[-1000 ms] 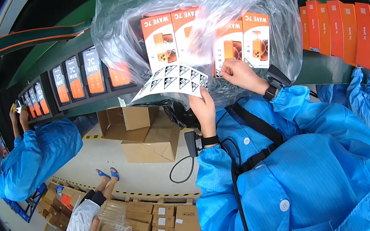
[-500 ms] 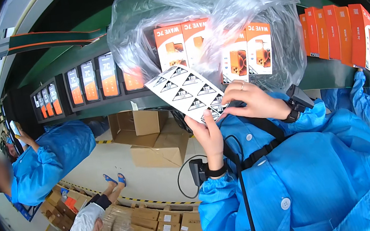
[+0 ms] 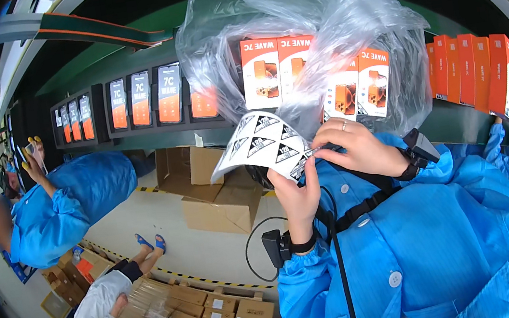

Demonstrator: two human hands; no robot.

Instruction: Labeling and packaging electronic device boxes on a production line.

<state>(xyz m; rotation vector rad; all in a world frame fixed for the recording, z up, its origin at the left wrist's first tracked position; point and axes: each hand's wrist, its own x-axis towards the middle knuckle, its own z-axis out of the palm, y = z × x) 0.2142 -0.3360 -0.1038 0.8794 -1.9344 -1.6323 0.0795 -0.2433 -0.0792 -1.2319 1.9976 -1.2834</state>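
Two points to record. The left hand (image 3: 299, 195) first: what is its state?

Closed. Thumb and fingers grip the lower right corner of a white sheet of black triangular stickers (image 3: 262, 141). The sheet is held up at the near edge of the bench (image 3: 454, 128), its left end curling downward.

And the right hand (image 3: 358, 149)?

Fingers bent, thumb and fingertips brought near together at the sheet's right edge, just above the left thumb. A ring (image 3: 344, 125) shows on one finger. Whether the fingertips pinch a sticker or the sheet itself, I cannot tell; the detail is too small.

Adjacent items?

Beyond the sheet, four orange-and-white boxes (image 3: 261, 79) lie in two pairs amid clear plastic (image 3: 377, 9). To the left, phones (image 3: 169, 96) sit in dark trays (image 3: 155, 130). To the right, a row of orange cartons (image 3: 462, 72) stands along the bench.

Elsewhere?

An open cardboard box (image 3: 223, 211) on the floor; a co-worker in blue (image 3: 85, 191) at far left, one hand (image 3: 34, 162) raised.
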